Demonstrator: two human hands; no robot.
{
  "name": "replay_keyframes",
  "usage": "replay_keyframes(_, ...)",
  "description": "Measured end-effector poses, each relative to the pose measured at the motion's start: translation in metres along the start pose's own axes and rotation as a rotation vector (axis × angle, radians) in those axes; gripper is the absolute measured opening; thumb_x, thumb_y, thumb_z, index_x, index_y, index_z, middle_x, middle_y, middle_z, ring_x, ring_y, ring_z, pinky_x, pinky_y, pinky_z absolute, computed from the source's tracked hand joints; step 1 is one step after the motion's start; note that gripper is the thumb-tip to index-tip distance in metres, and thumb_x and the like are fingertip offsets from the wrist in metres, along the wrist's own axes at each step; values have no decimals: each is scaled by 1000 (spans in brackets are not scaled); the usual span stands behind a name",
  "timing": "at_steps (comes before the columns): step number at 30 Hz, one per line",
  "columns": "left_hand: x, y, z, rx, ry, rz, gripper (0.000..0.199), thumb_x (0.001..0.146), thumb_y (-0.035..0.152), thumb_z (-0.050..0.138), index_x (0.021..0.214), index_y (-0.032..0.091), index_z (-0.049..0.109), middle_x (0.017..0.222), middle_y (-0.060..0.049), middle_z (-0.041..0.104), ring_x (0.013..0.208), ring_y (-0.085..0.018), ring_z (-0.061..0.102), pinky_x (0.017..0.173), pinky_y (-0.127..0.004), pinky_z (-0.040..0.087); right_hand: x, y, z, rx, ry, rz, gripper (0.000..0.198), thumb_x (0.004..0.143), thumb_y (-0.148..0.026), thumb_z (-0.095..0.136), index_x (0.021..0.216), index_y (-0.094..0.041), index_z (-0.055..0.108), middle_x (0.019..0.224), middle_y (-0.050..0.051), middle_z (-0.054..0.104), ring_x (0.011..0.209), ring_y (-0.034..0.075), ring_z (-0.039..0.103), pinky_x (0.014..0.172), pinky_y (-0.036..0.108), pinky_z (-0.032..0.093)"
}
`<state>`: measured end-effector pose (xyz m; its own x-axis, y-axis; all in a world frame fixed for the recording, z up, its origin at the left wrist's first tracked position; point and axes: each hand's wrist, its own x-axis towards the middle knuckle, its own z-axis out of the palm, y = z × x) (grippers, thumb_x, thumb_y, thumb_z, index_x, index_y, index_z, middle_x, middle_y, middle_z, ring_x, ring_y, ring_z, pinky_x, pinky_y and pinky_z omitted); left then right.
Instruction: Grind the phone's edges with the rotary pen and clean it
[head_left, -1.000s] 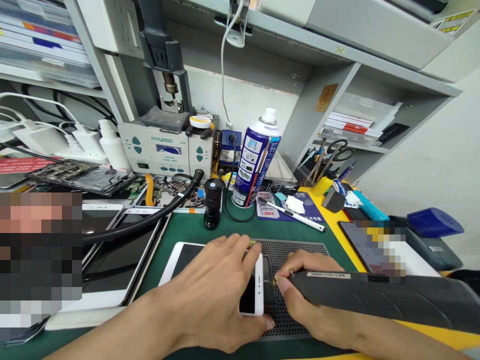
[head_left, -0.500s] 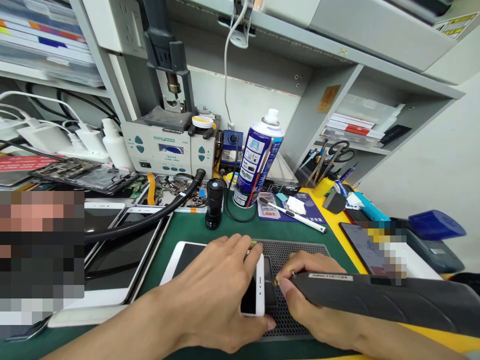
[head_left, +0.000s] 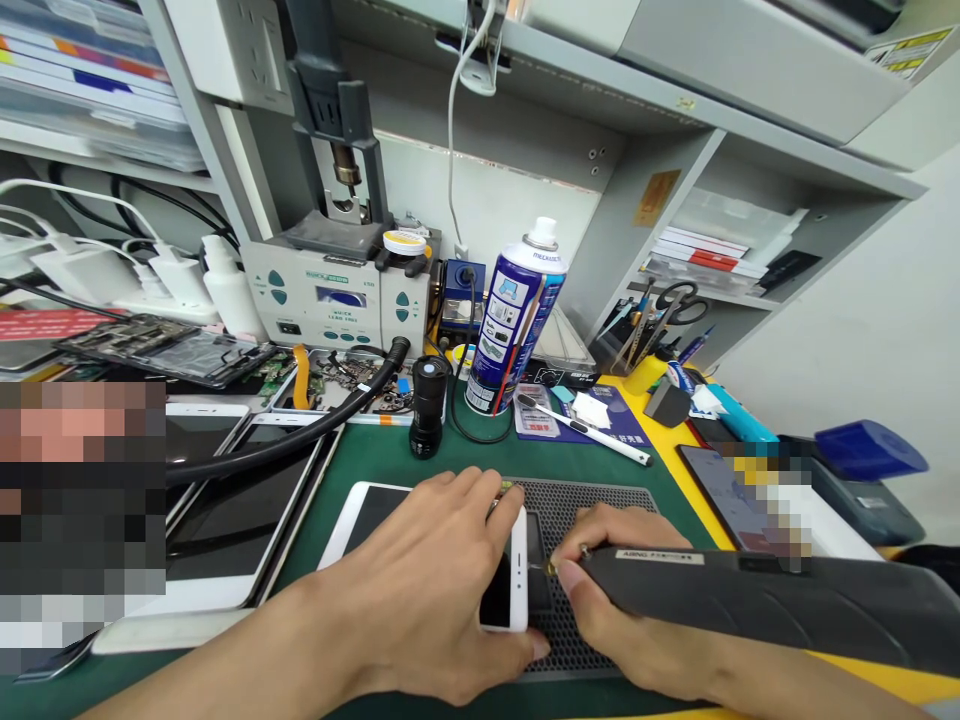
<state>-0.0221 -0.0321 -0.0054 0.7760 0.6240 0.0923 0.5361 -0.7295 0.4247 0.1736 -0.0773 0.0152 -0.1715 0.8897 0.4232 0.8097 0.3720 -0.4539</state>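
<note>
- The left hand (head_left: 435, 575) is clamped over the white phone (head_left: 519, 590), fingers along its far side and thumb at its near right corner; the right hand (head_left: 637, 600) grips the dark tool (head_left: 720, 595) near its front end, so the two hands are apart.
- The white phone lies between the hands, its left end over the green mat (head_left: 469, 462) and its right end over the perforated mat (head_left: 600, 495).
- The fine tip (head_left: 537, 567) of the dark tool points at the phone's right edge; whether it touches is too small to tell.
- A dark flat piece (head_left: 541, 595) shows just past that edge (part of the phone or separate, I cannot tell).
- To do this well, I would let the left hand press evenly, since squeezing or twisting could strain the glass.
- The right hand should probably guide with the fingertips near the tip, taking the tool's long body lightly and level with the seam.
- Small, slow strokes seem wise; a slip could send the tip toward the left thumb.
</note>
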Motion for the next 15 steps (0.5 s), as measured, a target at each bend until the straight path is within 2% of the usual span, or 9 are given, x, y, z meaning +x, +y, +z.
replay_keyframes(4,0,0,1,24,1,5,54,80,59,67,111,15,61,123,-17,60,113,-40,57,92,-55,50,-1,2,-2,-8,-30,2,19,76,-24,52,62,-25,65,58,-5,71,53,14,67,57,28,46)
replay_keyframes(9,1,1,-2,-2,-2,2,55,79,56,69,115,15,61,118,-14,61,110,-38,59,93,-55,50,0,3,-6,-28,-126,-2,14,77,-24,56,66,-26,65,60,-3,71,55,16,68,60,29,48)
replay_keyframes(15,1,1,-2,2,-2,1,55,80,57,68,114,14,61,120,-16,61,112,-40,59,93,-56,50,1,-1,-4,-10,-48,2,18,74,-23,53,61,-26,65,57,-6,70,51,14,67,56,28,46)
